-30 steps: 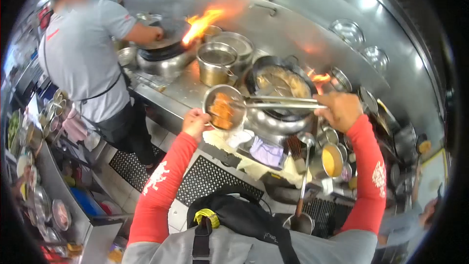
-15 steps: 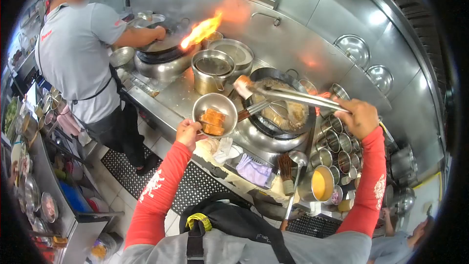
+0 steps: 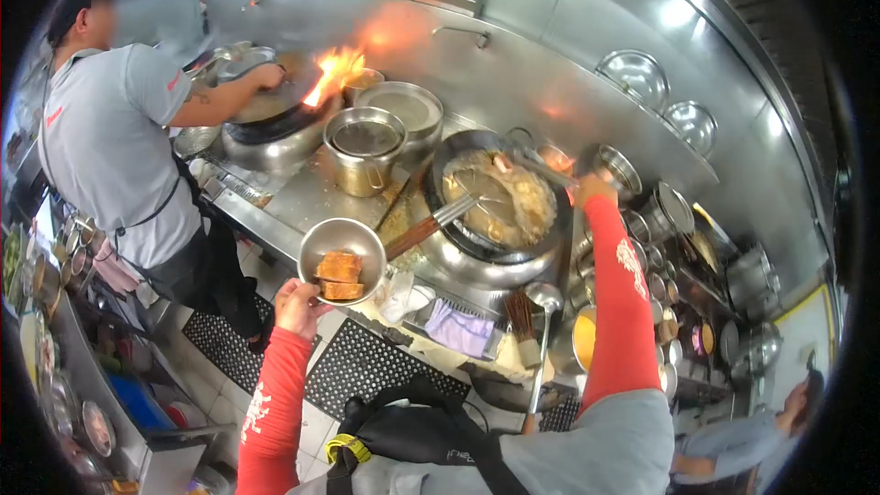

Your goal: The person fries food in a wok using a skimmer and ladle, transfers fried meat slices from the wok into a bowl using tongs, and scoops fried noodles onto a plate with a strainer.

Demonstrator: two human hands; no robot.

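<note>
My left hand (image 3: 298,308) grips the rim of a small metal bowl (image 3: 316,243). Several golden-brown fried pieces (image 3: 339,273) lie in that bowl, left of the wok. Metal tongs (image 3: 543,168), blurred by motion, are in my right hand (image 3: 596,191). Their tips reach into the wok (image 3: 445,151) of bubbling oil, close to an orange-and-white piece (image 3: 502,163) at the far side. Whether the tips still pinch that piece is unclear. A skimmer with a wooden handle (image 3: 412,238) rests in the oil, its handle over the wok's near left rim.
Flames (image 3: 335,73) rise by the left wok, where a co-worker (image 3: 115,147) stands. Metal pots (image 3: 365,174) sit between the burners. A folded cloth (image 3: 460,325), a bamboo brush (image 3: 521,321) and a ladle (image 3: 544,312) are at the front edge. Another person (image 3: 742,435) is lower right.
The tongs have gone from holding a piece above the wok's left rim to inside the wok's far side. The bowl has shifted left in view, partly because the camera turned.
</note>
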